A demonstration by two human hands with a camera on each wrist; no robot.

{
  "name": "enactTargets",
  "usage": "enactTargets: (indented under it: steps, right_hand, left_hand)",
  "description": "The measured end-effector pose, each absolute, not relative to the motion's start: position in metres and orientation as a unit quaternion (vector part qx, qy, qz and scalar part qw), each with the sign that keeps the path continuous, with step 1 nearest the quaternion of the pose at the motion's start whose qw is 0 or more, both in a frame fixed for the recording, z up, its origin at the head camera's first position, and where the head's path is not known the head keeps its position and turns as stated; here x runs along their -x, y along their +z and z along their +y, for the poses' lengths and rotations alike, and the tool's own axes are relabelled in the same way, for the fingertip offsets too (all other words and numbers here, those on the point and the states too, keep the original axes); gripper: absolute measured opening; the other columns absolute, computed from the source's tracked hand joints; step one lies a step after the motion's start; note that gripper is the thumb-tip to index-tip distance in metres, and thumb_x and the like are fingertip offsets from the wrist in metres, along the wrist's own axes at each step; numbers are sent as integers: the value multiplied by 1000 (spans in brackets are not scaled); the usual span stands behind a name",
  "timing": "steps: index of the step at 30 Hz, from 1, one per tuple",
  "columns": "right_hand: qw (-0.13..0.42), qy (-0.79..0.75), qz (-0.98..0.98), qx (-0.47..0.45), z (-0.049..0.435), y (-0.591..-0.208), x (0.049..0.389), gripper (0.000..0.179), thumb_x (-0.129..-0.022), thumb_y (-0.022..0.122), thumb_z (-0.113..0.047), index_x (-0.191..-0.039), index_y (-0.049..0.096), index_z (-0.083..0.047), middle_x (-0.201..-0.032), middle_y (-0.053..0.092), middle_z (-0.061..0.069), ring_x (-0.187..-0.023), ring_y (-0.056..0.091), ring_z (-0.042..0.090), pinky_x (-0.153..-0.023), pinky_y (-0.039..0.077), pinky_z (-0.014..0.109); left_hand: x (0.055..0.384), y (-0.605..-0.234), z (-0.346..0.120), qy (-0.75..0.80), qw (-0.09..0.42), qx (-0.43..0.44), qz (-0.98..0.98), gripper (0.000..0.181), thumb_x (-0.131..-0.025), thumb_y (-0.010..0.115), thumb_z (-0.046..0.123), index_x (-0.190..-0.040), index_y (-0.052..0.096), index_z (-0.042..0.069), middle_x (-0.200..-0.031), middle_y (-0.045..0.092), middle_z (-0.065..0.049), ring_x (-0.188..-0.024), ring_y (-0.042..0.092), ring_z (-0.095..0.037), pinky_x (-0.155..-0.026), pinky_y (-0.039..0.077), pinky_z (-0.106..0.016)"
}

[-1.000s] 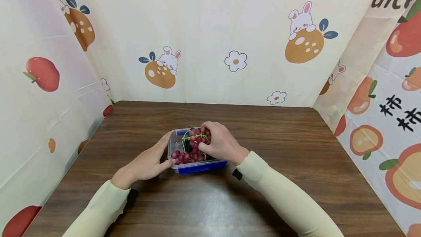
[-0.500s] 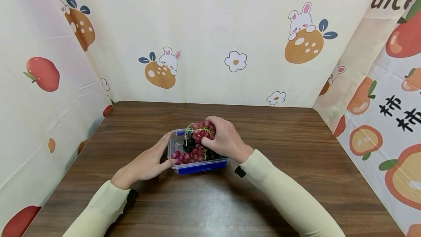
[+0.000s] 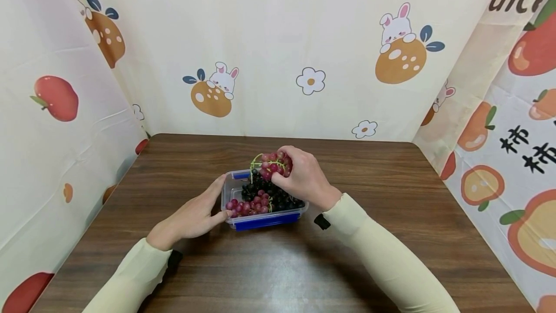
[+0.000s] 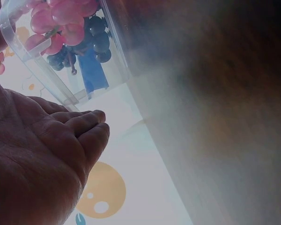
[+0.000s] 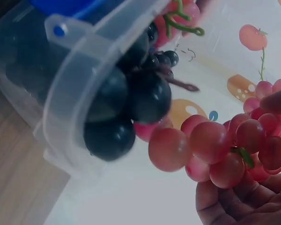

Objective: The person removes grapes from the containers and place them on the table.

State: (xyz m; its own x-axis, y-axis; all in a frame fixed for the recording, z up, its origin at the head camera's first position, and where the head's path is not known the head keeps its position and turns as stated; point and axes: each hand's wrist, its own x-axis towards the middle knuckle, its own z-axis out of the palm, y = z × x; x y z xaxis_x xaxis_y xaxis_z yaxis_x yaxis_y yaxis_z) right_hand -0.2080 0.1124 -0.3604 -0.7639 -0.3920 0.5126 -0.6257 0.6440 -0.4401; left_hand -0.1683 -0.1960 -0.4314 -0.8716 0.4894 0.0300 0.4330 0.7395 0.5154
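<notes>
The left hand [image 3: 195, 214] and right hand [image 3: 305, 176] are met at the wrists by a plain, pale yellow-green left sleeve [image 3: 129, 277] and matching right sleeve [image 3: 386, 257]. There, a small black left attachment [image 3: 175, 258] and similar right attachment [image 3: 322, 222] are worn.

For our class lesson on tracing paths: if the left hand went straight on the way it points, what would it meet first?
Most likely the plastic box: the left hand sits right at its side, though whether they touch is hard to judge.
</notes>
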Motion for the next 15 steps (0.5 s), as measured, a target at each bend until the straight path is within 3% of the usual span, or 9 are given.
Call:
enactTargets:
  steps: [15]
  right_hand:
    - [202, 295, -903, -237, 132, -354, 213, 35, -78, 75, -20, -109, 65, -7, -91, 66, 3, -70, 58, 16, -56, 49, 28]
  left_hand:
    - [168, -433, -196, 261, 58, -245, 932, 96, -101, 56, 55, -166, -2, 16, -172, 4, -9, -152, 26, -33, -118, 32, -53]
